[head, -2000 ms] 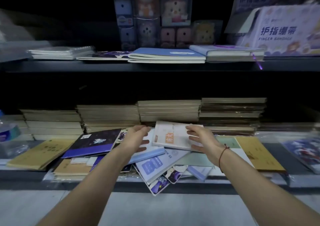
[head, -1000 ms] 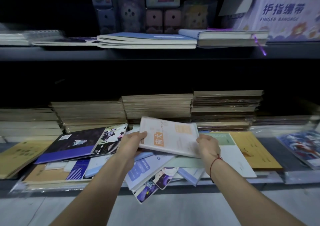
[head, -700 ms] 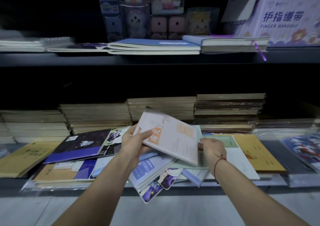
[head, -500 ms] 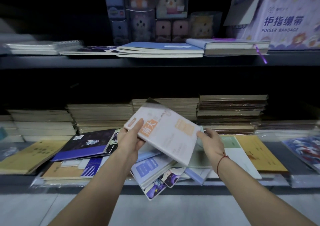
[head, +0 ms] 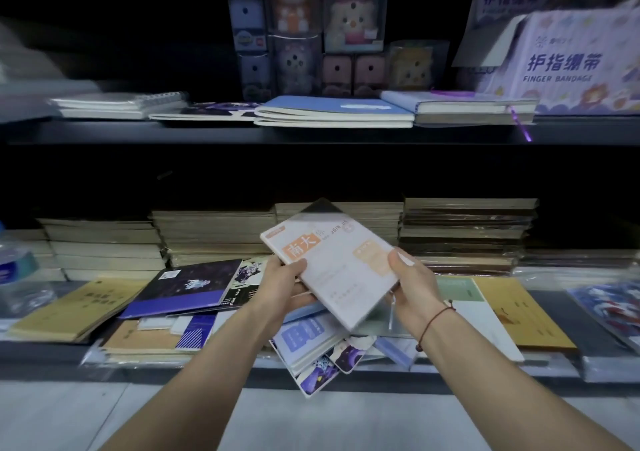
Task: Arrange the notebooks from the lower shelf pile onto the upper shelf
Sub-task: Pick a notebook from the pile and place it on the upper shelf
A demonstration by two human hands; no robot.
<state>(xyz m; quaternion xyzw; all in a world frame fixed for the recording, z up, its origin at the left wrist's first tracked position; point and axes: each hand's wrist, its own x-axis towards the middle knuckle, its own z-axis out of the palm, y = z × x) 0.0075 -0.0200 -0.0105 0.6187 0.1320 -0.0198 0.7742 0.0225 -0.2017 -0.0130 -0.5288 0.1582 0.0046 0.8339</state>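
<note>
Centre frame: left hand [head: 284, 286] and right hand [head: 414, 286] grip the tilted white-and-orange notebook [head: 341, 274], thumbs on its cover, above the lower shelf pile [head: 313, 346]; a clear sleeve, possibly, wraps it.

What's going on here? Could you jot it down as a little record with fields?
held item: white notebook with orange label, lifted and tilted above the lower shelf pile
left hand: grips the notebook's left edge
right hand: holds its right edge
upper shelf: already carries a blue notebook, a thick notebook with purple ribbon and a spiral pad
behind the pile: tan stacks
progress: notebook not yet placed above
</note>
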